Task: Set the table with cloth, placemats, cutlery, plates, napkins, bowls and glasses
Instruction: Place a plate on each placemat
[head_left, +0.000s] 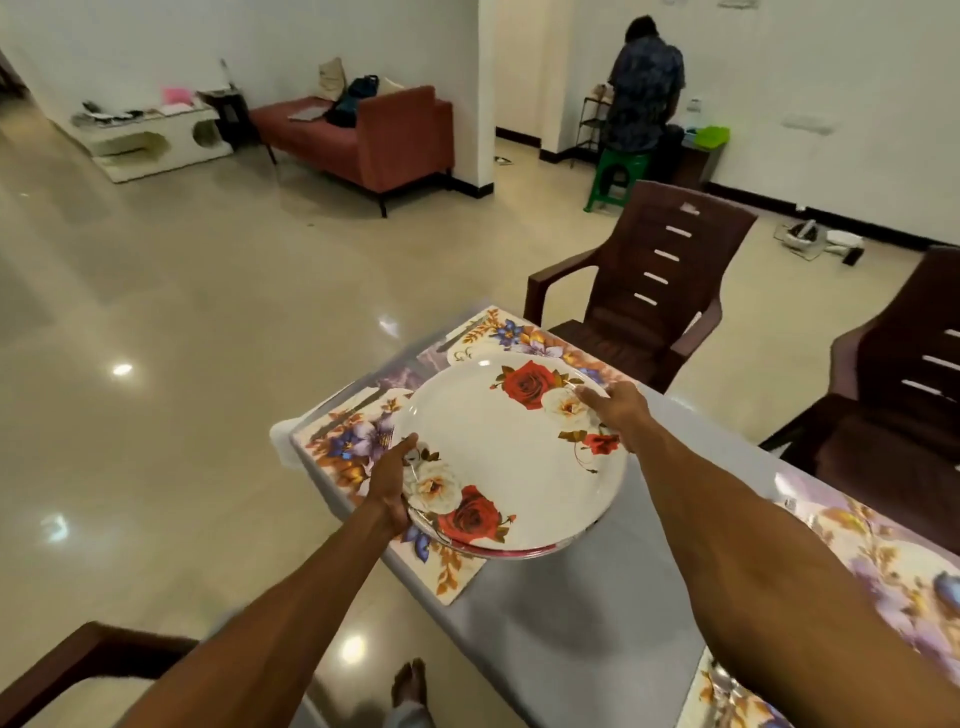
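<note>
Over the table's far left corner, the left hand (392, 480) and right hand (618, 410) grip a stack of plates (511, 457) by its rims above a placemat (363, 467). Cloth, placemats and some cutlery (460, 335) look laid; plates, napkins, bowls and glasses remain.

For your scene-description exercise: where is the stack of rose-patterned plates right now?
In the head view the stack of plates is centre frame, held at its rims between the left hand and right hand, above a floral placemat at the table's near-left end.
</note>
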